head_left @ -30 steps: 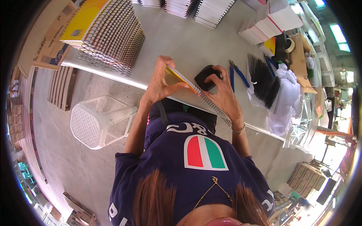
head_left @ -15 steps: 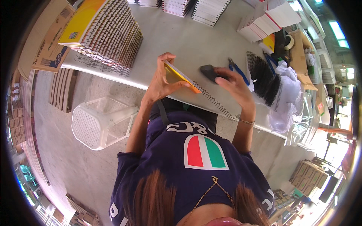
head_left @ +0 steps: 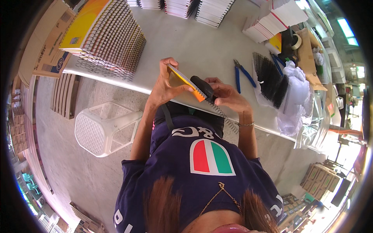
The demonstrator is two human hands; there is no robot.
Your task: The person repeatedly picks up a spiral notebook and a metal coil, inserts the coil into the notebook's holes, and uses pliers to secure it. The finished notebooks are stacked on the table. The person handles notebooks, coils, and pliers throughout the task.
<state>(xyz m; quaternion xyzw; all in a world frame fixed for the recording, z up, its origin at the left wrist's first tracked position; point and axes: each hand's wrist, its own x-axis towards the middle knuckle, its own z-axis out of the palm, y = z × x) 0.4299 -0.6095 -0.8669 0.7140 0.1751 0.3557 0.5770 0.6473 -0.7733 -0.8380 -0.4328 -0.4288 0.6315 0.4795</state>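
My left hand (head_left: 165,86) is closed round a notebook (head_left: 181,77) with a yellow-orange cover, tilted above the near edge of the table. A dark spiral wire coil (head_left: 225,117) runs along the notebook's right-hand edge, and its loose end trails down past the table edge toward my right wrist. In my right hand (head_left: 230,96) is a black rounded block (head_left: 203,86), held against or very close to the coil at the notebook's edge. The exact contact is hidden. Right of that hand, blue-handled pliers (head_left: 244,76) lie on the table.
Spiral-bound notebooks (head_left: 116,37) form a tall stack at the left, beside a cardboard box (head_left: 49,56). White page stacks (head_left: 213,11) line the far side. Black coils (head_left: 268,79) and crumpled plastic (head_left: 294,103) lie at the right. A white stool (head_left: 91,130) is below the table's left edge.
My right hand has moved left with the black block, bringing it to the notebook's coiled edge. Less coil trails out now. My left hand stays nearly in place.
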